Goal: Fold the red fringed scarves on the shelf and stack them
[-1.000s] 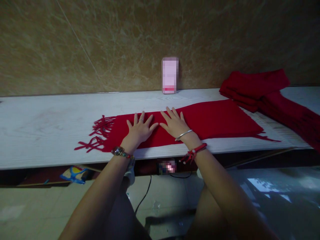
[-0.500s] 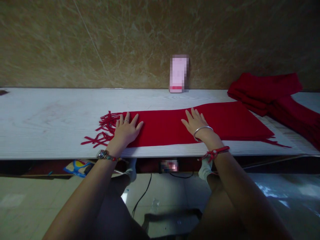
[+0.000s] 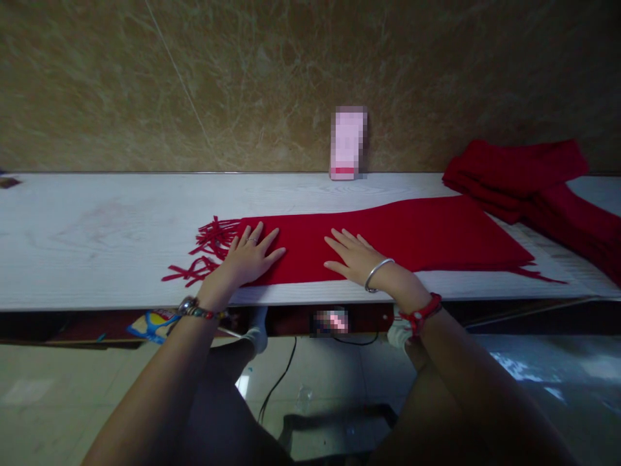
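One red scarf (image 3: 301, 243), laid lengthwise on the white worktop (image 3: 121, 259), fringe leftward; left hand (image 3: 245, 262) near the fringe, right hand (image 3: 359, 262) mid-length, both palms down, fingers spread open, gripping nothing, apparently to keep the cloth flat.

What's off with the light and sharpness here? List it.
All in the head view: dim overall; glare on the floor at lower right; legs sunk in shadow; pink thing by the wall coarsely pixelated; red scarf fairly sharp.
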`<state>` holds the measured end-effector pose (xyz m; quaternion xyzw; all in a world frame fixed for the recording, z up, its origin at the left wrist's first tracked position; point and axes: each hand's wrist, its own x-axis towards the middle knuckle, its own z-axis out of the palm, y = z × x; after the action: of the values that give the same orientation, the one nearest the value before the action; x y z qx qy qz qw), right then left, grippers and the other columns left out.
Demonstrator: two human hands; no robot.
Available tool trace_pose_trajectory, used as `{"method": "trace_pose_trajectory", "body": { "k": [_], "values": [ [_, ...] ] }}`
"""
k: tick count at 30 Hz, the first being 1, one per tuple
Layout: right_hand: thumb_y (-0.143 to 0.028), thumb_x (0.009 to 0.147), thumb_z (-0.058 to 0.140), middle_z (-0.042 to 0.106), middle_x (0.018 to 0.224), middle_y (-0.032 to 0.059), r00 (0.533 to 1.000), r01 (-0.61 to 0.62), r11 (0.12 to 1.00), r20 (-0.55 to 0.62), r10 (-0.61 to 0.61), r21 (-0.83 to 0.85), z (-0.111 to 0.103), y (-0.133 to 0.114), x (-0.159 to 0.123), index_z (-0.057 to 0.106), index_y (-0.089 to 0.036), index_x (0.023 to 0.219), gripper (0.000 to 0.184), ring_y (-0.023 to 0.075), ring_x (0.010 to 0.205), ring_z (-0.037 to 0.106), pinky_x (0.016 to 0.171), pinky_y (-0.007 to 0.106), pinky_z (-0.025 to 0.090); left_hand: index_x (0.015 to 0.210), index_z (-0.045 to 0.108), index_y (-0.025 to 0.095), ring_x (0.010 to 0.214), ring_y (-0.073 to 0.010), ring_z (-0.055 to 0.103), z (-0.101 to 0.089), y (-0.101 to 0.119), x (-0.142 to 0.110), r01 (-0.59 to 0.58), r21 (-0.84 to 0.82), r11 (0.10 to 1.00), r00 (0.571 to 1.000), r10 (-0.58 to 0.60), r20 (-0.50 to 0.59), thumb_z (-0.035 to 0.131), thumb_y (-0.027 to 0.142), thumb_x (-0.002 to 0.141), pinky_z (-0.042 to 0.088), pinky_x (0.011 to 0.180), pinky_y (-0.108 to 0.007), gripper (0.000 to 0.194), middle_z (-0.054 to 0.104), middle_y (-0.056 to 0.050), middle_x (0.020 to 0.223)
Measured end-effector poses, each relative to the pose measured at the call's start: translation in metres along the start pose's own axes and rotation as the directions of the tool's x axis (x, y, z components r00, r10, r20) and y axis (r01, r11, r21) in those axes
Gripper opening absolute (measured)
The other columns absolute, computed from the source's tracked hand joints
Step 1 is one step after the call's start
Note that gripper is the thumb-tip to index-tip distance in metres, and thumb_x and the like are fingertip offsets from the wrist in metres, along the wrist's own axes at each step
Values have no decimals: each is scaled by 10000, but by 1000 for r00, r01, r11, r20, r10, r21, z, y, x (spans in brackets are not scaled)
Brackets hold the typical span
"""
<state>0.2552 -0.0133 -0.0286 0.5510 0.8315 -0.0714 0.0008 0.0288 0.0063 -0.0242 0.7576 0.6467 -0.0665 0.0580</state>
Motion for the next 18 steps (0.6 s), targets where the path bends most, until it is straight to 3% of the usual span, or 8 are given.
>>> {"method": "trace_pose_trajectory", "body": {
  "k": [4,10,18],
  "values": [
    [-339,871,530,385,1457,149,999,38,998,11,-38,-48,-13,9,-15,454,-136,1368,543,285,1348,335,1096,486,287,1467,248,238,1411,-347,92,-5,5,2,46,-22,999,998,-46,42,292,470,934,169,1101,-567,583,112,-111,1557],
    [-164,860,521,623,1243,137,935,342,934,-60,-349,-99,-14,0,-35,623,-131,1182,340,212,1176,553,1039,391,395,1454,279,266,1411,-339,84,-5,14,6,-72,-41,997,997,73,32,345,463,912,194,1089,-576,581,87,-87,1560],
    [-70,893,447,669,1134,139,945,317,933,-26,-326,-171,-17,-11,-38,641,-128,1127,310,189,1039,612,859,310,485,1456,278,252,1405,-347,129,-11,12,17,-111,-49,993,989,115,94,358,496,873,249,1071,-551,636,139,-117,1549]
  ]
}}
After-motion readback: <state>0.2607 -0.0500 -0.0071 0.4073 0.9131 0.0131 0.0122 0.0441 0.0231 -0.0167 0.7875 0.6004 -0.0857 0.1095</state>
